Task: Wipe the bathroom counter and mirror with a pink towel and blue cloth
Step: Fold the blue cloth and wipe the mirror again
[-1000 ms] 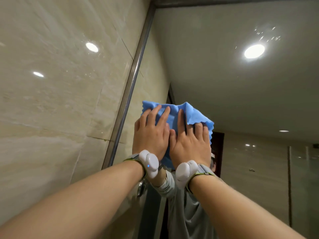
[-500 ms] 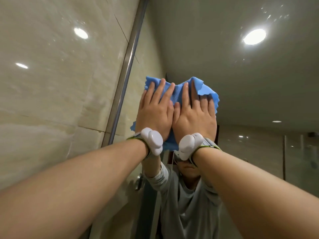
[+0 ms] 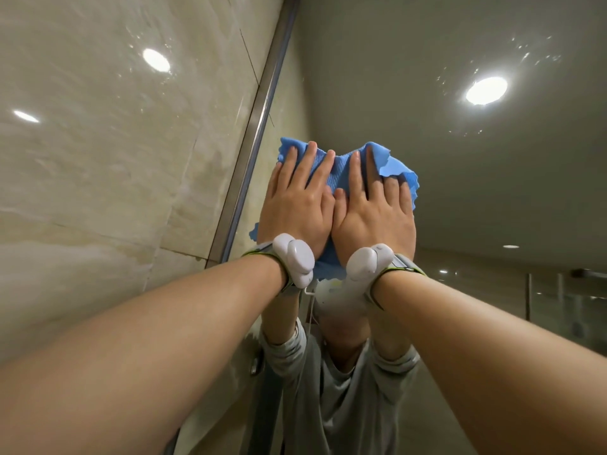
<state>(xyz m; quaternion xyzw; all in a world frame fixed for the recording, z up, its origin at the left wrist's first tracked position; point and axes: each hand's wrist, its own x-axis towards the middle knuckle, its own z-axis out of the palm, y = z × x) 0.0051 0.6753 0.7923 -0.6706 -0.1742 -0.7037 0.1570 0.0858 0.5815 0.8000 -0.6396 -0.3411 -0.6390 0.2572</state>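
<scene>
My left hand point(image 3: 292, 208) and right hand point(image 3: 374, 215) side by side, fingers point(image 3: 303, 165) spread flat, gripping nothing, pressing the blue cloth point(image 3: 341, 172) against the mirror point(image 3: 427, 142), just beside its metal frame point(image 3: 259, 126), white wrist devices point(image 3: 295, 257) on both arms.

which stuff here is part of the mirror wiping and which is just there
In use:
- blue cloth, pressed flat on the glass
- mirror
- left hand and right hand, both spread on the cloth

Just there:
- tiled wall
- metal mirror frame
- white wrist devices
- ceiling light reflection
</scene>
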